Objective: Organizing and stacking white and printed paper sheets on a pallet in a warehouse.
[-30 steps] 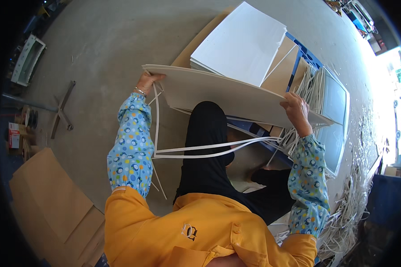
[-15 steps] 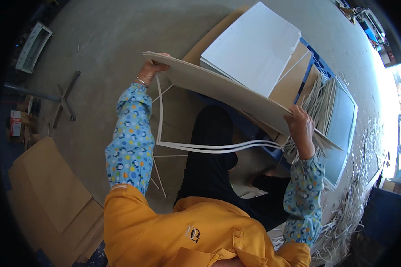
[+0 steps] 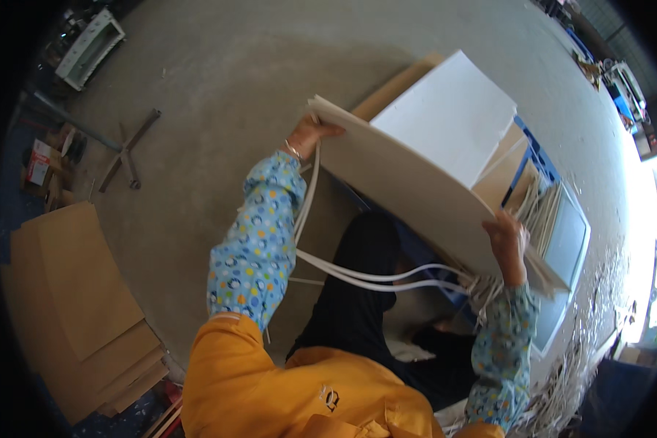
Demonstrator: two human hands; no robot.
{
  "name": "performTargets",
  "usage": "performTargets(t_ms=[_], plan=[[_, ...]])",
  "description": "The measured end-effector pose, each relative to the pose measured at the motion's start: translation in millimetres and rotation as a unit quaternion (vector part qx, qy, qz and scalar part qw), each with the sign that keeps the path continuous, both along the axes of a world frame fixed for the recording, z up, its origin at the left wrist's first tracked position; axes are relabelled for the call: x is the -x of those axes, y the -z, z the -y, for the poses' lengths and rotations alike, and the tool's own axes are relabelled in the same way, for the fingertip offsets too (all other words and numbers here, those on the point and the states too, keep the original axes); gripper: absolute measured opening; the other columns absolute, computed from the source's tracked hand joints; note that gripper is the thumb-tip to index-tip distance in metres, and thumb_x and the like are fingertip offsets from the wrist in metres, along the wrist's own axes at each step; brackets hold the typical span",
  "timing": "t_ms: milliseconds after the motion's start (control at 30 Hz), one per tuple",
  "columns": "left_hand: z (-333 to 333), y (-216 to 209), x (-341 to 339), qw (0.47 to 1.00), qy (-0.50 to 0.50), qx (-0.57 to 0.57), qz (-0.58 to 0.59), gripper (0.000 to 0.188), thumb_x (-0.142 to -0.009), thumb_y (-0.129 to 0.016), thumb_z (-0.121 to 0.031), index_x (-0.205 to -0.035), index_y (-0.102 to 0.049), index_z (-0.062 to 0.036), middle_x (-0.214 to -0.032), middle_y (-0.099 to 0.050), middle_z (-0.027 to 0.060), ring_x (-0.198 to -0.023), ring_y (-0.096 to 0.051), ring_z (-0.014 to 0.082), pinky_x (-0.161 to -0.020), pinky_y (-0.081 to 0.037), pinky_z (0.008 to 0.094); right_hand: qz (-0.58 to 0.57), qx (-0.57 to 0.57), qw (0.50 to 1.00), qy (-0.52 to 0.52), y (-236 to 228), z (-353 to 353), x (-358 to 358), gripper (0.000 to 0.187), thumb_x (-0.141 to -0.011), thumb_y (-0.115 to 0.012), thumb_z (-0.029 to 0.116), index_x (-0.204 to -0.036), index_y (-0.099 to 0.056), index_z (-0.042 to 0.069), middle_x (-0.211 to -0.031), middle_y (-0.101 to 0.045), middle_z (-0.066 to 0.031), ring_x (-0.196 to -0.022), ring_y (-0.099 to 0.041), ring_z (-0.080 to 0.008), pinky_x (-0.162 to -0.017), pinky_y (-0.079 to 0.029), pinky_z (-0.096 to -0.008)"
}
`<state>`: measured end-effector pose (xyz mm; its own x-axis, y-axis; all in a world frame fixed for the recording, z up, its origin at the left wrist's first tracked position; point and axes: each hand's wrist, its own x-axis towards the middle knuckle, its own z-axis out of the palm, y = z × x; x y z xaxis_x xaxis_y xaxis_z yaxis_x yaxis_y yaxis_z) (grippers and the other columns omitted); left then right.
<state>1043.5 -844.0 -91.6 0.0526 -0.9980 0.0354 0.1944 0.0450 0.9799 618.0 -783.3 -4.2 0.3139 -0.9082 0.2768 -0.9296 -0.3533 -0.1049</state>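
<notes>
Between my two hands is a grey-beige cardboard sheet, with a thin second edge showing at its left end. It is tilted and slightly bowed, its broad face toward me. My left hand grips its upper left end, thumb on the face. My right hand is closed on its right part. Narrow white strips hang in a loop from near my left hand toward the right, below the sheet. Just beyond the sheet lies a stack of white sheets, its near edge partly hidden.
A blue plastic crate sits under the white stack. To its right, a bundle of strips lies by a pale blue bin. Loose strips litter the floor at lower right. Brown cardboard sheets lie at left, near a metal stand.
The whole view has shifted. My left hand has moved right with the sheet, which now bows more and shows more of its face. The strips swing and bend below. Both hands keep their grip.
</notes>
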Motion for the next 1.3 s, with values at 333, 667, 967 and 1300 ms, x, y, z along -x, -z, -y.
performTargets(t_ms=[333, 667, 967, 1300], plan=[[-5.0, 30.2, 4.2, 0.998, 0.013, 0.033, -0.051, 0.029, -0.064, -0.074, -0.012, -0.089, -0.063, -0.0022, -0.087, -0.063, 0.0058, -0.081, -0.058, 0.0142, -0.076, -0.045, 0.0277, 0.009, -0.024, 1.0, 0.013, 8.0, -31.2, -10.2, 0.019, -0.068, -0.064, 0.016, -0.068, -0.047, 0.008, -0.066, -0.054, -0.0106, -0.066, -0.055, -0.034, -0.054, -0.038, -0.0449], [36.7, 46.4, -72.3, 0.981, -0.095, 0.044, 0.166, 0.025, -0.076, -0.062, -0.022, -0.088, -0.061, -0.0004, -0.083, -0.06, 0.0056, -0.074, -0.054, 0.0159, -0.068, -0.043, 0.0306, 0.046, 0.012, 0.999, 0.019, 20.8, -41.8, -61.1, 0.005, -0.073, -0.052, 0.013, -0.076, -0.048, 0.013, -0.068, -0.055, -0.0074, -0.064, -0.055, -0.0303, -0.055, -0.039, -0.0451], [55.1, 41.4, -10.4, 0.994, -0.027, 0.096, -0.055, 0.031, -0.065, -0.071, -0.001, -0.093, -0.058, 0.0009, -0.092, -0.06, 0.0068, -0.087, -0.054, 0.0163, -0.081, -0.041, 0.0291, 0.054, 0.007, 0.995, 0.081, 10.1, -46.3, -35.2, 0.004, -0.072, -0.058, 0.013, -0.072, -0.056, 0.009, -0.069, -0.061, -0.0078, -0.064, -0.06, -0.0291, -0.056, -0.044, -0.0402], [47.1, 88.8, 5.9, 0.998, 0.041, 0.003, -0.053, 0.036, -0.063, -0.074, -0.008, -0.095, -0.059, -0.001, -0.096, -0.06, 0.0067, -0.09, -0.053, 0.0166, -0.084, -0.04, 0.0287, 0.034, -0.036, 0.992, 0.115, 45.8, -25.4, -2.8, 0.013, -0.076, -0.059, 0.022, -0.077, -0.053, 0.01, -0.072, -0.06, -0.0083, -0.069, -0.059, -0.0308, -0.057, -0.042, -0.0415]])
